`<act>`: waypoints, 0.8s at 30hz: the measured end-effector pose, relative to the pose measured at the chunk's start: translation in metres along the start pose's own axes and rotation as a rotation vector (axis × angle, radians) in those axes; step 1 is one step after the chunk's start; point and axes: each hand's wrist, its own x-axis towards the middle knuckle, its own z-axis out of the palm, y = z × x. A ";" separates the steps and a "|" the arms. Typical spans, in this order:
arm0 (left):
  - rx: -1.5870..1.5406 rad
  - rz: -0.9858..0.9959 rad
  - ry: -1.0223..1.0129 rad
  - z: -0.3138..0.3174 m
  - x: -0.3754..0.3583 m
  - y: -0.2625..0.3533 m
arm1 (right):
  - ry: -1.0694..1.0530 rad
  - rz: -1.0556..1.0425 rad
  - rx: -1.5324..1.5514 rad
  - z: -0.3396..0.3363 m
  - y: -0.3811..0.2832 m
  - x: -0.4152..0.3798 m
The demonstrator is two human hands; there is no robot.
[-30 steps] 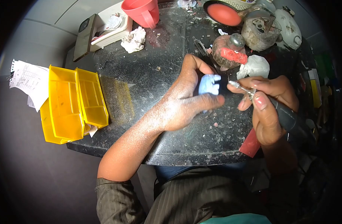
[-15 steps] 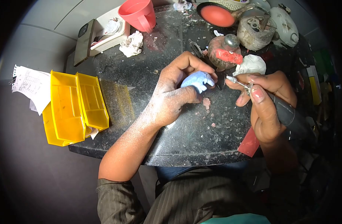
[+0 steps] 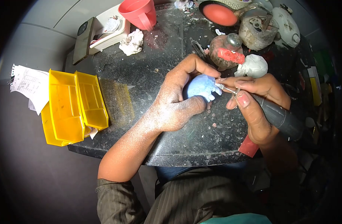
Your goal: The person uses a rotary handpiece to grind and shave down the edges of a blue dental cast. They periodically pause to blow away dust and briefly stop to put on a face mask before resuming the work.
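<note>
My left hand (image 3: 175,98), dusted with pale powder, is wrapped around a blue dental plaster cast (image 3: 201,88). The cast's uneven, toothed edge faces right. In my right hand (image 3: 258,106) is a dark rotary handpiece (image 3: 281,116), gripped like a pen. Its thin metal shank carries a bur (image 3: 220,86), whose tip is right at the toothed edge of the cast. My right fingertips are close beside my left ones there. Part of the cast is hidden by my left fingers and thumb.
Yellow bins (image 3: 66,108) stand at the left table edge with papers (image 3: 31,84) behind. A phone (image 3: 82,41), white tray (image 3: 113,39), pink mug (image 3: 139,14) and crumpled tissue (image 3: 132,42) lie farther back. Behind my right hand are a burner (image 3: 221,59), white cloth (image 3: 254,66) and red-filled pan (image 3: 218,14).
My right hand has moved left with the handpiece, bringing the bur to the cast's edge. My left hand has turned the cast slightly, showing more of its rounded side.
</note>
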 end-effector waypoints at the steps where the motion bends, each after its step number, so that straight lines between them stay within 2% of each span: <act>1: 0.000 0.000 0.000 -0.001 0.000 0.000 | -0.011 -0.001 0.001 0.000 0.000 0.000; 3: 0.091 0.035 -0.004 -0.002 0.001 -0.001 | -0.014 0.007 0.004 0.000 -0.001 0.000; 6: 0.002 -0.035 0.019 0.002 -0.001 0.005 | -0.020 0.014 0.009 0.000 -0.001 0.000; 13: 0.073 0.006 0.001 -0.002 0.001 0.001 | -0.030 0.022 0.015 0.000 -0.001 0.000; 15: 0.025 -0.049 0.011 0.000 -0.001 0.006 | -0.037 0.038 0.036 0.000 -0.002 0.000; 19: 0.055 -0.030 0.008 0.000 0.000 0.006 | -0.063 0.069 0.046 -0.001 -0.002 -0.002; 21: 0.115 -0.120 0.031 0.002 0.000 0.011 | -0.064 0.046 0.020 0.000 0.000 -0.002; 24: 0.161 -0.088 0.032 0.001 0.000 0.006 | -0.050 0.019 -0.018 0.002 0.002 -0.004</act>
